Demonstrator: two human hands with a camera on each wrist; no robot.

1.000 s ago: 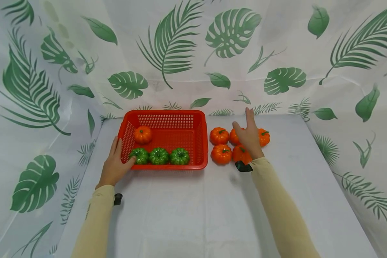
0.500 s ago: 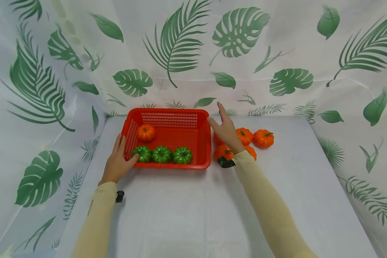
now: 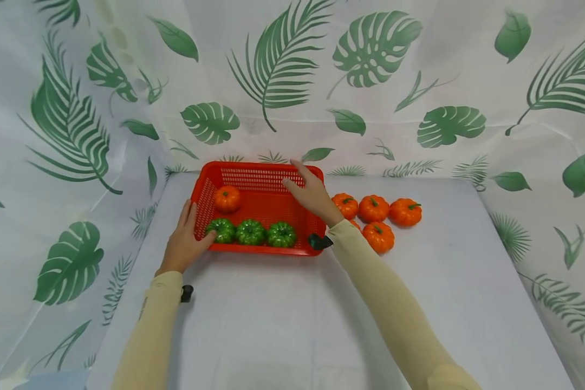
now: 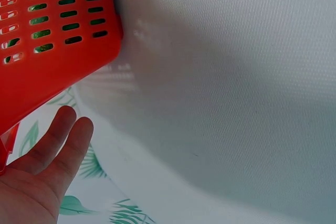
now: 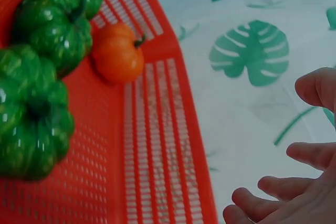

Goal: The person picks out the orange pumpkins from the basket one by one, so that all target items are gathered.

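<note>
A red plastic basket [image 3: 268,250] holds three green pumpkins [image 3: 251,233] along its front side and one small orange pumpkin [image 3: 227,199] at the back left. My left hand [image 3: 182,246] rests at the basket's front left corner, thumb over the rim; in the left wrist view, two straight fingers [image 4: 71,148] extend along the outside. Over the right end of the basket is my right hand [image 3: 314,199], its fingers spread and nothing in it. The right wrist view shows that same hand [image 5: 310,195] apart from the basket's back wall [image 5: 157,140].
To the right of the basket, several orange pumpkins [image 3: 373,209] sit in two rows on the white table [image 3: 263,319]; my right wrist partly hides one. A leaf-printed sheet [image 3: 292,81] hangs behind the table and along both sides.
My right hand has moved left, from above the loose orange pumpkins to over the basket. My left hand stays at the basket corner. The head view has shifted slightly.
</note>
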